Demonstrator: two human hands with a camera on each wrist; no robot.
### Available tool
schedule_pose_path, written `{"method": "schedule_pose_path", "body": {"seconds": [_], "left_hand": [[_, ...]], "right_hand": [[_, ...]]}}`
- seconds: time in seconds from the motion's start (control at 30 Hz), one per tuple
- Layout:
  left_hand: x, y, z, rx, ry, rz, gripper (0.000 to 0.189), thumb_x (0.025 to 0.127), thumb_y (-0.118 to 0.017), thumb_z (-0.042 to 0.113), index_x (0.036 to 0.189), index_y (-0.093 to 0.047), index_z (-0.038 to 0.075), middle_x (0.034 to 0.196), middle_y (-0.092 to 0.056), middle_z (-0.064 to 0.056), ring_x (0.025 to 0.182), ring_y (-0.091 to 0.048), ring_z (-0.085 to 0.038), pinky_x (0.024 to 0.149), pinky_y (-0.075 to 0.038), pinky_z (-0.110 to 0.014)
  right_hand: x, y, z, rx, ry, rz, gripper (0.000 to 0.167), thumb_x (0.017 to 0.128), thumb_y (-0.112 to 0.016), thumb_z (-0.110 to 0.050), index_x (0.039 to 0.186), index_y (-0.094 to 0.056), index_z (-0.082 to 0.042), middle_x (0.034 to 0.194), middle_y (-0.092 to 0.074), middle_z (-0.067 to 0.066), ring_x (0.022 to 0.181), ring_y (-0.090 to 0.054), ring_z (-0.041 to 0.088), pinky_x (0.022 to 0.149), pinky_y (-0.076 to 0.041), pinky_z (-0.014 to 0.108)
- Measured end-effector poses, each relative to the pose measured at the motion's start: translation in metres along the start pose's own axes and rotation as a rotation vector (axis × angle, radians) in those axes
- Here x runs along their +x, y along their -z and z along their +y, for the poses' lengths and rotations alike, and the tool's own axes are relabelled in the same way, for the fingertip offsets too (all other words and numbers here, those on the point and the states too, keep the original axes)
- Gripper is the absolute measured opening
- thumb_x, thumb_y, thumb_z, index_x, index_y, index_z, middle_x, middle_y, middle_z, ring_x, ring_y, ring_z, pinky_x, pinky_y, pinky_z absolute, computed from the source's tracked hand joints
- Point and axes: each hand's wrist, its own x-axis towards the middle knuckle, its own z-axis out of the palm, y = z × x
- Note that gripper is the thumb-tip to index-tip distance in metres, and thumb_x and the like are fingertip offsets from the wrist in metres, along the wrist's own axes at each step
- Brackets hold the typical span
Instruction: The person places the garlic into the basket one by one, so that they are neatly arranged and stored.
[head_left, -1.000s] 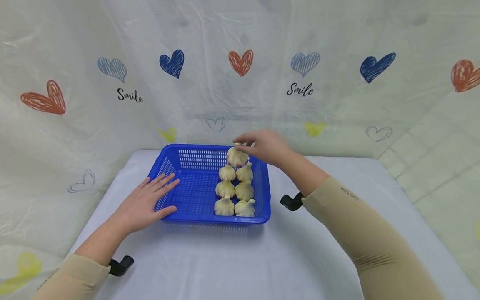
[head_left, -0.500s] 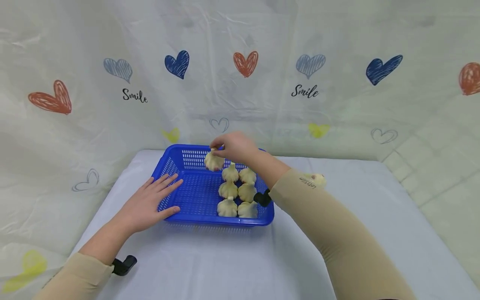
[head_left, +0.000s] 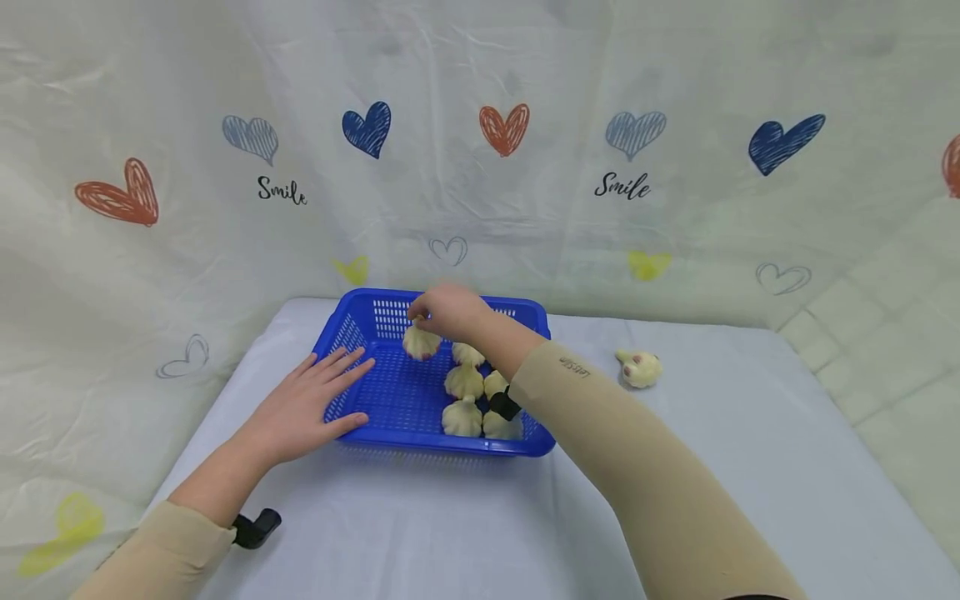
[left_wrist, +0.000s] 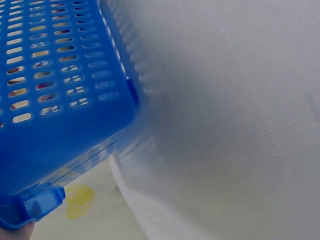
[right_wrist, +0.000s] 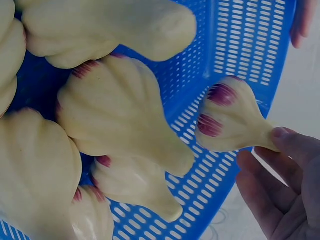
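A blue plastic basket (head_left: pixel 442 444) with slotted walls stands on the table. Over its left, bare half, my right hand (head_left: pixel 452 308) pinches a garlic bulb (head_left: pixel 422 342) by its stem; the right wrist view shows thumb and fingertips on the stem and purple marks on the bulb (right_wrist: pixel 226 117). Several other garlic bulbs (head_left: pixel 463 382) sit in rows in the basket's right half, partly hidden by my right forearm. My left hand (head_left: pixel 307 406) lies with spread, straight fingers at the basket's left rim. The left wrist view shows mostly the basket's outer wall (left_wrist: pixel 65 120).
One more garlic bulb (head_left: pixel 640 368) lies on the white tablecloth (head_left: pixel 720 433) to the right of the basket. Behind the table hangs a pale sheet (head_left: pixel 555 217) printed with hearts and words.
My right hand has carried the garlic bulb left from above the rows and lowered it into the basket's left half. The bulb outside the basket has come into view. My left hand stays put.
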Motion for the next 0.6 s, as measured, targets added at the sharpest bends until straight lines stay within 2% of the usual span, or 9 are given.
{"method": "schedule_pose_path", "body": {"seconds": [0.27,0.6], "left_hand": [[0.001,0.001,0.001,-0.005,0.009,-0.023,0.078,0.094,-0.056,0.06,0.158,-0.028,0.026,0.164,-0.023,-0.003,0.15,-0.017,-0.032,0.121,-0.01,-0.054],[0.0,0.004,0.004,-0.016,0.02,-0.035,0.078,0.093,-0.057,0.059,0.158,-0.028,0.026,0.164,-0.023,-0.002,0.151,-0.016,-0.031,0.121,-0.009,-0.054]], "right_hand": [[0.004,-0.009,0.008,-0.03,-0.043,-0.071,0.029,0.103,-0.055,-0.022,0.13,-0.067,-0.016,0.127,-0.066,-0.001,0.116,-0.06,0.016,0.096,-0.051,0.031],[0.004,-0.017,0.011,-0.106,-0.054,-0.099,0.028,0.102,-0.058,-0.023,0.126,-0.069,-0.017,0.124,-0.067,-0.001,0.113,-0.062,0.016,0.093,-0.052,0.03]]}}
